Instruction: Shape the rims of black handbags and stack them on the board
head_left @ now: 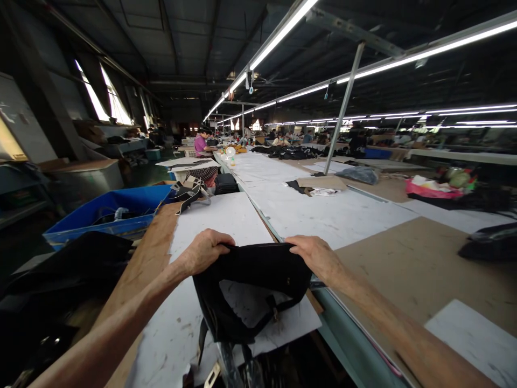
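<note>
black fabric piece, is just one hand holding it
No, the left hand and the right hand each grip the black fabric piece by its upper edge.

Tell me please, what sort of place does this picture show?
Most likely a workshop for fabric goods: long tables under strip lights, what looks like heaped dark cloth, and a black fabric piece held in front.

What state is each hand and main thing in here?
Left hand: gripping the fabric's upper edge
Right hand: gripping the same edge, opposite end
Black fabric piece: held up, edge stretched between hands
Blue bin: open-topped, holding things
Pink container: open, filled
Strip light: lit
</note>
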`<action>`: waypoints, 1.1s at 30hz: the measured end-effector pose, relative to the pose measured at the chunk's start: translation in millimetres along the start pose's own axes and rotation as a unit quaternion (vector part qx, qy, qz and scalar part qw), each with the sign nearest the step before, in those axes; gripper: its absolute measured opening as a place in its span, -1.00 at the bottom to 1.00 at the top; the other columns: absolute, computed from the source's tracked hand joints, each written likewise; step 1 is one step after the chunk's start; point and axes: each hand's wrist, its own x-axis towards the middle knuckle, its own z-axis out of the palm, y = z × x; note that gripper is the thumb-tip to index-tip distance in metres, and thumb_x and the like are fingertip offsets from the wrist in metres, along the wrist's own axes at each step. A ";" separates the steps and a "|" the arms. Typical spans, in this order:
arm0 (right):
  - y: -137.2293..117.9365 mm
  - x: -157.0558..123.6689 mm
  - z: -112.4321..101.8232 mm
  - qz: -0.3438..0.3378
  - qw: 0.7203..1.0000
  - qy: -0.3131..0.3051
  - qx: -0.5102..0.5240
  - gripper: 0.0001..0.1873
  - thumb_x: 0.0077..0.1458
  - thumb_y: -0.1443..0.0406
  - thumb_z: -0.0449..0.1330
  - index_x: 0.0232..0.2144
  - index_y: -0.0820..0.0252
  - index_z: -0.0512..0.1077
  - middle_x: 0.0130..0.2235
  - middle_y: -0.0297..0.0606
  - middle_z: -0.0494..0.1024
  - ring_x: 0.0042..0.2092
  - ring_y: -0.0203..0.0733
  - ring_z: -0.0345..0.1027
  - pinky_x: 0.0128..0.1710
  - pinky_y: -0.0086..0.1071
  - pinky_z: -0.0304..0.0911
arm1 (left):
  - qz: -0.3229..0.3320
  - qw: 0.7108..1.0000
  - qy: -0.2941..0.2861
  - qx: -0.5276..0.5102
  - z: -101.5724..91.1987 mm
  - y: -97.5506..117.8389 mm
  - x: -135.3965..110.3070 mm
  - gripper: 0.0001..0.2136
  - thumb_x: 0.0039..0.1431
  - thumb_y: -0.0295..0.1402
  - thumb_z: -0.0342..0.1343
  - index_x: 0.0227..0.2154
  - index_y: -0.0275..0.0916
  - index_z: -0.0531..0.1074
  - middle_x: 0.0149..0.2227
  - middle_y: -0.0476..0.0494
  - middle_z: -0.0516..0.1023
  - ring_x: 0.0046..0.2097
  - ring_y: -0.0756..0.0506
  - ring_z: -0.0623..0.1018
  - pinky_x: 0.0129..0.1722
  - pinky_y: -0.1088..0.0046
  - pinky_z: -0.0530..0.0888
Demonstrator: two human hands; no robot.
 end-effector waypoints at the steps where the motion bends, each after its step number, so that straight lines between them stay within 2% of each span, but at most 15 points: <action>1: 0.7 0.3 2.5 0.011 1.000 0.009 0.006 -0.74 0.10 0.27 -0.04 -0.23 0.05 0.41 -0.24 -0.34 0.51 -0.20 -0.20 0.34 -0.20 -0.39 0.15 | -0.001 1.000 -0.001 -0.003 0.0 0.0 -0.1 -0.78 -0.07 -0.43 -0.05 -0.39 -0.19 0.48 -0.40 0.04 0.53 -0.31 -0.03 0.45 -0.26 0.55 0.31; 5: 3.6 2.0 9.0 0.037 0.999 0.030 0.017 -0.75 0.09 0.18 -0.01 -0.28 0.03 0.44 -0.24 -0.36 0.53 -0.18 -0.19 0.35 -0.17 -0.36 0.13 | -0.001 1.000 -0.005 -0.010 -1.0 1.3 -2.1 -0.77 -0.07 -0.42 -0.04 -0.38 -0.20 0.48 -0.37 0.04 0.53 -0.28 -0.03 0.45 -0.24 0.54 0.31; 9: 1.8 3.3 5.5 0.027 0.999 0.016 0.011 -0.73 0.11 0.16 -0.04 -0.34 0.03 0.44 -0.30 -0.40 0.53 -0.24 -0.22 0.36 -0.26 -0.40 0.13 | -0.003 1.000 -0.005 -0.012 -2.4 2.6 -3.6 -0.77 -0.07 -0.41 -0.03 -0.36 -0.20 0.49 -0.38 0.02 0.53 -0.29 -0.04 0.45 -0.23 0.54 0.31; 13: -8.5 6.9 -1.2 0.038 0.996 0.008 -0.085 -0.69 0.13 0.16 -0.08 -0.47 0.06 0.41 -0.47 -0.40 0.51 -0.37 -0.24 0.35 -0.41 -0.42 0.06 | -0.008 1.000 -0.003 -0.009 -3.3 3.5 -3.8 -0.77 -0.09 -0.42 -0.02 -0.37 -0.21 0.49 -0.38 0.01 0.54 -0.28 -0.06 0.45 -0.23 0.53 0.32; 15: -15.1 10.3 -1.4 0.020 0.990 0.007 -0.137 -0.68 0.13 0.18 -0.07 -0.52 0.09 0.40 -0.48 -0.35 0.51 -0.37 -0.22 0.36 -0.42 -0.42 0.03 | -0.009 1.000 0.001 -0.007 -3.2 3.9 -4.1 -0.77 -0.09 -0.42 -0.02 -0.37 -0.21 0.49 -0.38 0.01 0.54 -0.27 -0.06 0.45 -0.23 0.53 0.32; 18: -22.0 16.1 4.3 -0.012 0.992 0.001 -0.129 -0.69 0.14 0.18 -0.07 -0.47 0.09 0.42 -0.44 -0.34 0.53 -0.33 -0.23 0.37 -0.39 -0.43 0.03 | -0.003 1.000 0.009 -0.006 -2.3 4.5 -4.6 -0.77 -0.09 -0.43 -0.03 -0.37 -0.21 0.49 -0.38 0.00 0.54 -0.28 -0.06 0.45 -0.23 0.53 0.32; 22: -26.5 23.7 15.4 -0.017 0.995 0.008 -0.095 -0.69 0.14 0.14 -0.08 -0.39 0.04 0.43 -0.43 -0.38 0.54 -0.33 -0.25 0.38 -0.38 -0.44 0.03 | 0.001 1.000 0.013 0.004 -1.6 5.4 -4.1 -0.77 -0.08 -0.43 -0.03 -0.37 -0.21 0.50 -0.39 0.01 0.54 -0.30 -0.05 0.45 -0.25 0.53 0.32; 33: -55.6 45.2 29.8 -0.081 0.987 -0.010 -0.136 -0.72 0.15 0.15 -0.06 -0.45 0.11 0.36 -0.41 -0.37 0.54 -0.37 -0.27 0.38 -0.47 -0.42 -0.08 | 0.004 1.000 0.023 0.017 -0.7 3.8 -1.5 -0.75 -0.09 -0.44 -0.04 -0.36 -0.20 0.49 -0.39 0.01 0.54 -0.30 -0.05 0.44 -0.26 0.52 0.32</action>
